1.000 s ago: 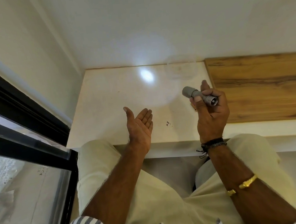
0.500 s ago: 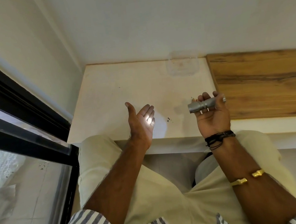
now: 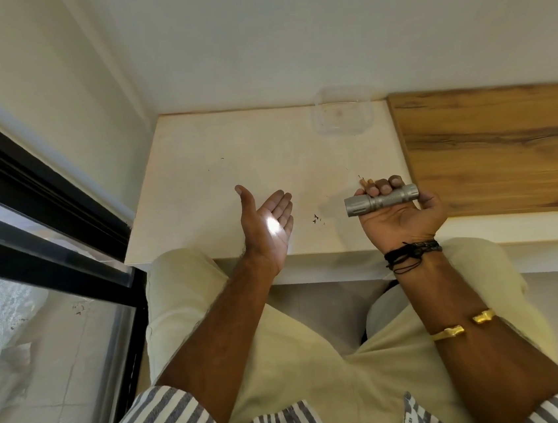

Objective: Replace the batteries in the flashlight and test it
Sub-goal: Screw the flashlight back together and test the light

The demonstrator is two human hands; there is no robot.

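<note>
The right hand (image 3: 401,221), palm up, has its fingers curled round the grey flashlight (image 3: 381,199), which lies across it and points to the left hand (image 3: 267,228). The left hand is released, fingers straight, with a bright spot of light (image 3: 274,225) on the palm. Both hands are above the white worktop (image 3: 231,168). Beyond the right hand, at the wall, stands a clear plastic container (image 3: 343,115); what is in it I cannot tell.

Looks like a room in somebody's home, I'd say: plain white walls (image 3: 287,38) meeting in a corner at upper left, a cream ledge (image 3: 214,170) along them with a wood-grain panel (image 3: 504,139) at right. A black-framed glass door (image 3: 9,177) runs down the left edge, pale floor tiles (image 3: 48,390) showing through it.
</note>
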